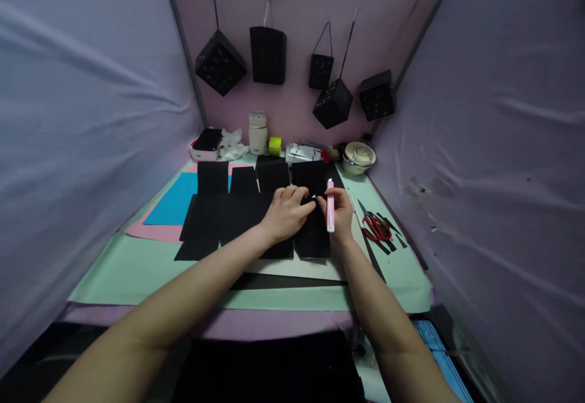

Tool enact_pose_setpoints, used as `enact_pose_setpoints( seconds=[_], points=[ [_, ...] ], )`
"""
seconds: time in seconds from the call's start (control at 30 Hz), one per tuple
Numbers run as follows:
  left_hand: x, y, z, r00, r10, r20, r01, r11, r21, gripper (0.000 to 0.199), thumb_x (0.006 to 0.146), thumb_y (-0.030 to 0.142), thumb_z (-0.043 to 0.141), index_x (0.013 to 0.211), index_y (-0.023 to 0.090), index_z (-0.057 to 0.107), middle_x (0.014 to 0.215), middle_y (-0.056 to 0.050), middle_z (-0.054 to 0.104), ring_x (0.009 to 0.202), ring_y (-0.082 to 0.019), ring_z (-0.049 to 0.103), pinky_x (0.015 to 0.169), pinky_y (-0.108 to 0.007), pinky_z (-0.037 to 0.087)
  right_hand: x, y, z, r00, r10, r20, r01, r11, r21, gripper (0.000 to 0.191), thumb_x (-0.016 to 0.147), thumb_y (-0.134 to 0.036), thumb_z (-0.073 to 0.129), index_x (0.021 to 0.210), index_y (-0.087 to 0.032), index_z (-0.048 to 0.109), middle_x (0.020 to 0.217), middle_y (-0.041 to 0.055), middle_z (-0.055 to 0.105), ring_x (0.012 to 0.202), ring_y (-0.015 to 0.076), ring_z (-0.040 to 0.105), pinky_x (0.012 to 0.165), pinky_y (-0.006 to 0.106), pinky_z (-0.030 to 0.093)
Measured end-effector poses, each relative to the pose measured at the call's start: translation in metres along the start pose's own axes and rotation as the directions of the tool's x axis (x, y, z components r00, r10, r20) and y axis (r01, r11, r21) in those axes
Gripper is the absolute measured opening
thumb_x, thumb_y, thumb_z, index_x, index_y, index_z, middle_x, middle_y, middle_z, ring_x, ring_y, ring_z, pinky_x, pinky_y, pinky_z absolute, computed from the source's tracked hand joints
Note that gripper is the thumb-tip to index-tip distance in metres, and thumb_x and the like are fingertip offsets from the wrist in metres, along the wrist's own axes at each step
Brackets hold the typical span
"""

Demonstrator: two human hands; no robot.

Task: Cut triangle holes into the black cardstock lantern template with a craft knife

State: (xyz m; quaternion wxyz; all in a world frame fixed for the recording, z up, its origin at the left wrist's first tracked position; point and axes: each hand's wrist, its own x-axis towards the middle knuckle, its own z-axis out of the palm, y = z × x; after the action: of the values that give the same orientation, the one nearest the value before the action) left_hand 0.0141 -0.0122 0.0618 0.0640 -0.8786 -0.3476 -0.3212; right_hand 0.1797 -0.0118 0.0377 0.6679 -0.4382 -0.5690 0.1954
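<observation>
Lilac cloth walls close in a desk (123, 275) covered in pale green. At its middle lies a sheet of black card (242, 214), flat, cut into panels with flaps along its near and far edges. It looks light and fairly stiff, likely to crease if bent and weakest at the slits; its broad panels seem the best place to hold, rather than the flaps. The left hand (287, 211) rests with bent fingers on the card's right part; I cannot tell whether its fingertips pinch anything. Beside it, the right hand (342, 211) grasps a slim pink cutter (329, 211), upright. Farther right lie red-handled scissors (377, 228) among black offcuts (388, 246). Left of the card, a blue sheet (169, 205) overlaps a pink one. Beyond, black boxes (268, 55) hang against the far wall.
</observation>
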Motion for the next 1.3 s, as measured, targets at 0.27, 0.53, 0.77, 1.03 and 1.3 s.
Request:
enact_pose_setpoints(
  seconds=[0.27, 0.53, 0.77, 1.03, 1.3],
  points=[
    [0.016, -0.027, -0.01, 0.964, 0.233, 0.125, -0.22, 0.969, -0.11, 0.02, 0.084, 0.016, 0.059, 0.093, 0.03, 0.07, 0.116, -0.006, 0.058, 0.114, -0.026, 0.046, 0.098, -0.043, 0.032, -0.002, 0.009, -0.001, 0.999, 0.012, 0.049, -0.013, 1.0, 0.027, 0.022, 0.077, -0.038, 0.069, 0.088, -0.023, 0.056, 0.08, -0.0013, 0.054, 0.068, 0.0144, 0.049, 0.065, 0.028, 0.041],
    [0.007, -0.031, -0.008, 0.974, 0.175, 0.141, -0.151, 0.975, -0.163, 0.024, 0.087, 0.019, 0.056, 0.104, 0.03, 0.069, 0.116, -0.007, 0.058, 0.113, -0.025, 0.046, 0.097, -0.042, 0.031, 0.0, 0.005, -0.001, 0.999, 0.037, 0.035, -0.038, 0.999, 0.024, 0.023, 0.076, -0.038, 0.069, 0.087, -0.024, 0.054, 0.076, -0.0025, 0.052, 0.065, 0.014, 0.047, 0.063, 0.028, 0.04],
    [-0.002, -0.03, -0.01, 0.998, 0.056, -0.007, -0.057, 0.983, -0.176, 0.018, 0.093, 0.034, 0.056, 0.088, 0.022, 0.068, 0.1, -0.007, 0.063, 0.1, -0.022, 0.05, 0.089, -0.037, 0.034, 0.001, 0.006, -0.001, 0.998, 0.049, 0.031, -0.05, 0.998, 0.029, 0.026, 0.075, -0.039, 0.07, 0.086, -0.023, 0.053, 0.076, -0.0021, 0.052, 0.065, 0.014, 0.047, 0.063, 0.028, 0.04],
    [-0.013, -0.019, 0.003, 0.998, 0.062, -0.011, -0.062, 0.996, -0.06, 0.038, 0.096, 0.034, 0.05, 0.131, 0.023, 0.059, 0.115, -0.011, 0.057, 0.107, -0.026, 0.046, 0.09, -0.041, 0.036, 0.002, 0.005, -0.002, 0.998, 0.048, 0.039, -0.049, 0.999, 0.006, 0.029, 0.074, -0.042, 0.07, 0.087, -0.021, 0.053, 0.077, -0.0022, 0.054, 0.067, 0.0134, 0.048, 0.065, 0.028, 0.041],
    [-0.019, -0.019, 0.012, 0.995, 0.096, -0.002, -0.096, 0.995, -0.014, 0.037, 0.096, 0.036, 0.049, 0.128, 0.021, 0.061, 0.116, -0.012, 0.056, 0.107, -0.027, 0.046, 0.09, -0.042, 0.038, 0.001, 0.005, -0.002, 0.997, 0.056, 0.046, -0.057, 0.998, 0.014, 0.028, 0.075, -0.04, 0.07, 0.087, -0.021, 0.054, 0.078, -0.002, 0.053, 0.067, 0.0134, 0.049, 0.065, 0.028, 0.041]
  ],
)
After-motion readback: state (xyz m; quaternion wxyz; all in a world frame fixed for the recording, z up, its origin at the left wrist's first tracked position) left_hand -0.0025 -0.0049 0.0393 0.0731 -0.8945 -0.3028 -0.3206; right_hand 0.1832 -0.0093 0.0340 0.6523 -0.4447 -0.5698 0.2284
